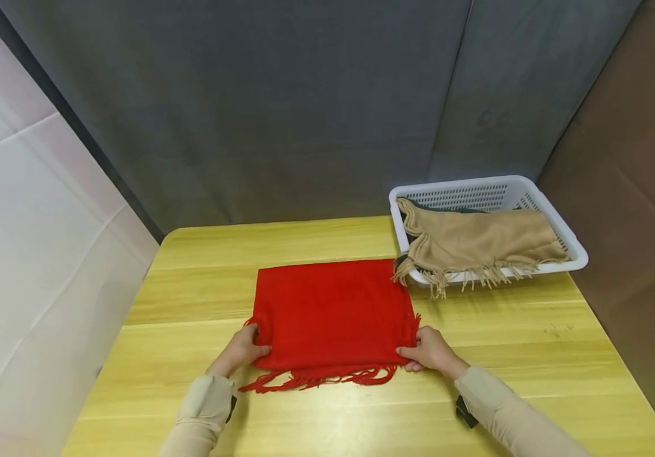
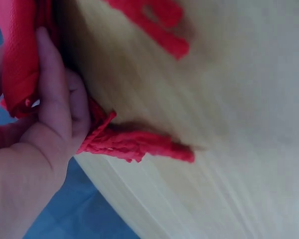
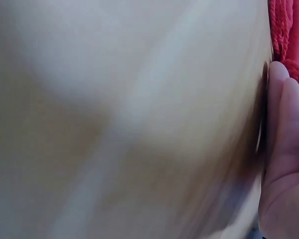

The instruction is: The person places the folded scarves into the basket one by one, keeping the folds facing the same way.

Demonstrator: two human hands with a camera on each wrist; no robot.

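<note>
A folded red scarf [image 1: 333, 314] with fringe along its near edge lies on the wooden table [image 1: 202, 285]. At its near left corner my left hand [image 1: 244, 348] grips the cloth, thumb on top and fingers beneath. In the left wrist view the red scarf [image 2: 21, 55] is bunched between thumb and fingers of the left hand [image 2: 45, 119], with fringe trailing over the wood. My right hand [image 1: 430, 350] pinches the near right corner, thumb above. The right wrist view catches the right hand [image 3: 286, 149] at the frame's edge, its fingers under the red fringe [image 3: 281, 30].
A white plastic basket [image 1: 579, 254] stands at the back right of the table. Inside lies a folded tan scarf [image 1: 482, 238], its fringe hanging over the basket's front rim, with darker cloth under it. A grey curtain [image 1: 247, 114] rises behind the table.
</note>
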